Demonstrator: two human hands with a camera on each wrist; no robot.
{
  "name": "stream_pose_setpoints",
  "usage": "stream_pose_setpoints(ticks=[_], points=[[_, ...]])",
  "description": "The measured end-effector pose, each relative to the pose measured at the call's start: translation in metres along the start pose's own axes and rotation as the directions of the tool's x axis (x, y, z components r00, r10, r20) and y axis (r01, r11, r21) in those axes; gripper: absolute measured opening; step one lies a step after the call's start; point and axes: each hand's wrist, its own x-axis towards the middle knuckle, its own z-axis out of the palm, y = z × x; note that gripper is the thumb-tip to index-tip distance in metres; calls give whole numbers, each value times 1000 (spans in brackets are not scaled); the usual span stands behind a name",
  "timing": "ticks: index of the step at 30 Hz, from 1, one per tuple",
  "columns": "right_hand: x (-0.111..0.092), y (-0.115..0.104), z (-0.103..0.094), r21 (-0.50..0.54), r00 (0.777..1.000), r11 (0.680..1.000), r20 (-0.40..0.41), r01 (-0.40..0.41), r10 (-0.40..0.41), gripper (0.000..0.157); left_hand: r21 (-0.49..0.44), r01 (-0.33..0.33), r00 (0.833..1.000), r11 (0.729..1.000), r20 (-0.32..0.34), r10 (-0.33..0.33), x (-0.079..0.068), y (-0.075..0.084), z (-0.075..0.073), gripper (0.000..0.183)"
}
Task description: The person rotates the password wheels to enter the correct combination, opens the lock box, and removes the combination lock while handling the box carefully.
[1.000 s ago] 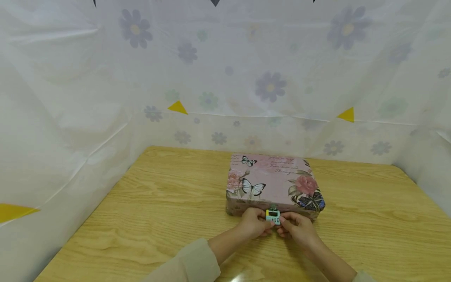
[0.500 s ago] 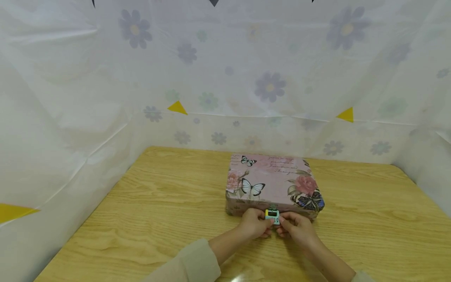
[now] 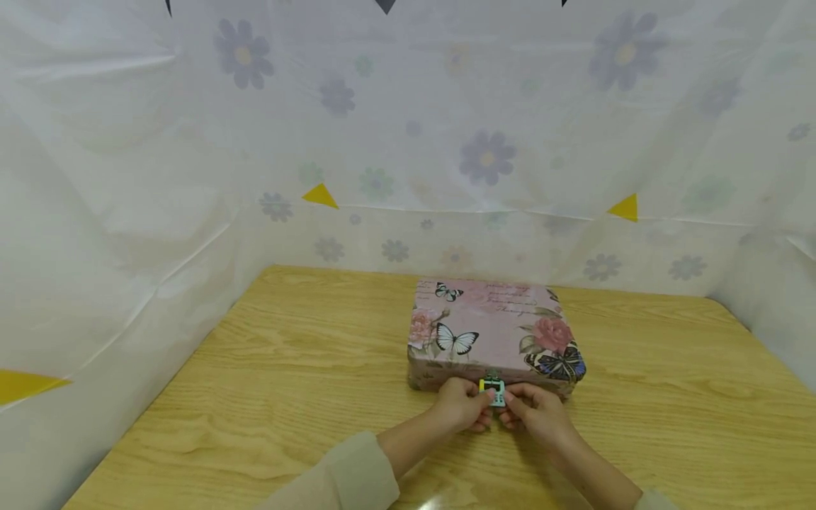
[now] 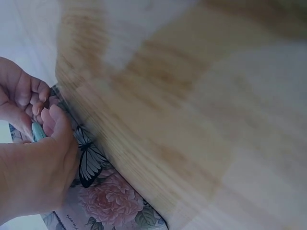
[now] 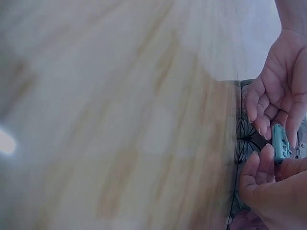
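Observation:
A small teal combination padlock with a yellow left edge hangs at the metal clasp on the front of a pink box. My left hand pinches it from the left, its thumb across the lock's face. From the right, my right hand holds the opposite edge between thumb and fingers. In the right wrist view the padlock shows its row of dials between the fingertips of both hands. The left wrist view shows only a teal sliver of padlock, mostly hidden behind the left hand.
The closed box, printed with butterflies and roses, lies on a wood-grain table. A pale flowered curtain rises behind the table and along its sides, with yellow triangles on it.
My left thumb has slid up over the padlock's face and now covers more of its upper part. The right hand keeps its hold, and the box stays in place.

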Motion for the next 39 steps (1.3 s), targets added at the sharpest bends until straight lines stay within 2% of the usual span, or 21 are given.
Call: stream_pose_setpoints(ticks=[5,10,23,39], points=[[1,0,0,1,1000,1000,0,-2,2,22,0,-6,1000,1000,28,6,1,-1,-2,14],[1,0,0,-2,1000,1000,1,-4,4,24,22,-17,999,1000,49,16,1,-1,-4,14],[1,0,0,-2,1000,1000,-1,3,-3,23,0,-18,999,1000,41,18,3,-3,-4,9],[1,0,-1,7,1000,1000,14,-1,1,22,6,-5,1000,1000,19,4,2,-1,-1,13]])
